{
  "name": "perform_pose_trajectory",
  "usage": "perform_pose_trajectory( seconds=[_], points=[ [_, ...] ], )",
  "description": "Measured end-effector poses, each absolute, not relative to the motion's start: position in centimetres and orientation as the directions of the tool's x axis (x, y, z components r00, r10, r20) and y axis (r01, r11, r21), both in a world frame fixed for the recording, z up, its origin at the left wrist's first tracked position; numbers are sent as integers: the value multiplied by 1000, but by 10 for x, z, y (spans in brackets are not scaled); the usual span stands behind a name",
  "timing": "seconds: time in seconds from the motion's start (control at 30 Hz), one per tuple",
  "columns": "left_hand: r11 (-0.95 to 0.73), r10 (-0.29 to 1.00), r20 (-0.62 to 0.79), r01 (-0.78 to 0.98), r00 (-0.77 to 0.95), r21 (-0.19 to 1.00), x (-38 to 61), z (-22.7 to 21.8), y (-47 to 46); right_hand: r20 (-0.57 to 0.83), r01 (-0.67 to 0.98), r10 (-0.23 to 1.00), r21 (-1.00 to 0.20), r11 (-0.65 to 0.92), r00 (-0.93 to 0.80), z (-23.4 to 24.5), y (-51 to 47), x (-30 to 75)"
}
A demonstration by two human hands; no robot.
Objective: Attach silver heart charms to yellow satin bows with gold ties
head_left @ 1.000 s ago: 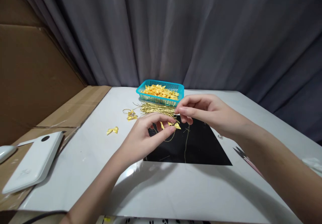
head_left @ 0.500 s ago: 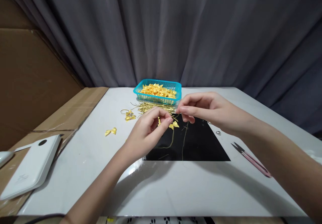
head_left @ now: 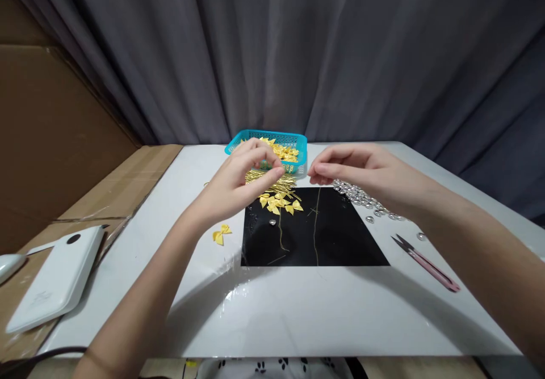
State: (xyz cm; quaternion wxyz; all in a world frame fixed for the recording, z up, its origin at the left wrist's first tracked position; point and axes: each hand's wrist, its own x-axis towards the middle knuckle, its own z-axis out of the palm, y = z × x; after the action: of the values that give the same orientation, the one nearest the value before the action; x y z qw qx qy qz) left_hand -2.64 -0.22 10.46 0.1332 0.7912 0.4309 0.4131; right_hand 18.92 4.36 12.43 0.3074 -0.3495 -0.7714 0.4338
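Observation:
My left hand (head_left: 242, 177) is raised over the left side of the black mat (head_left: 349, 243), thumb and index fingertips pinched together. A thin gold cord (head_left: 281, 234) trails down below those fingertips. Level with it and a short gap to the right, my right hand (head_left: 351, 163) pinches another length of gold cord (head_left: 315, 226), which hangs over the mat. What lies inside either pinch is too small to make out. Under the left fingertips are several yellow ribbon bows (head_left: 277, 203) and one small silver gem (head_left: 272, 222).
Behind the hands stands a blue basket (head_left: 301, 146) of yellow bows, with a bundle of gold cords (head_left: 276, 183) before it. Silver gems (head_left: 361, 197) and pink snips (head_left: 430, 265) lie right; a loose bow (head_left: 222, 234) and a white power bank (head_left: 55, 282) lie left.
Both hands have risen and moved apart, the left one shifting leftward. The cord below the left hand has shifted left too. More of the bows and silver gems now shows.

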Motion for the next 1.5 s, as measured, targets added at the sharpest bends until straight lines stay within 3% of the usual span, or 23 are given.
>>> perform_pose_trajectory(
  seconds=[0.1, 0.17, 0.33, 0.7, 0.8, 0.93, 1.03, 1.3, 1.5],
  points=[
    [-572, 809, 525, 566, 265, 594, -23, 102, -3, 380, 399, 855, -766, 504, -352, 126, 40, 183],
    [-546, 824, 520, 557, 224, 626, -19, 101, -3, 517, 463, 822, -684, 564, -237, 120, 33, 178],
    [-495, 855, 499, 512, 141, 702, -10, 100, -3, 350, 411, 862, -770, 488, -368, 89, 12, 161],
    [-425, 878, 478, 498, 23, 756, -10, 102, -2, 488, 326, 793, -731, 600, -366, 70, 11, 156],
    [-420, 893, 448, 439, 45, 794, -11, 100, 0, 513, 316, 776, -716, 623, -368, 71, 8, 162],
    [-307, 947, 289, 128, 140, 943, -8, 94, 0, 479, 351, 802, -728, 590, -356, 72, 7, 170],
    [-203, 956, 202, -21, 212, 979, -6, 91, 1, 442, 359, 820, -746, 561, -364, 74, 6, 174],
    [-93, 956, 106, -61, 275, 994, -13, 88, 2, 414, 367, 854, -776, 513, -317, 83, 4, 184],
    [-106, 948, 110, -30, 297, 994, -13, 87, 1, 430, 353, 846, -775, 525, -315, 91, 4, 189]
  ],
)
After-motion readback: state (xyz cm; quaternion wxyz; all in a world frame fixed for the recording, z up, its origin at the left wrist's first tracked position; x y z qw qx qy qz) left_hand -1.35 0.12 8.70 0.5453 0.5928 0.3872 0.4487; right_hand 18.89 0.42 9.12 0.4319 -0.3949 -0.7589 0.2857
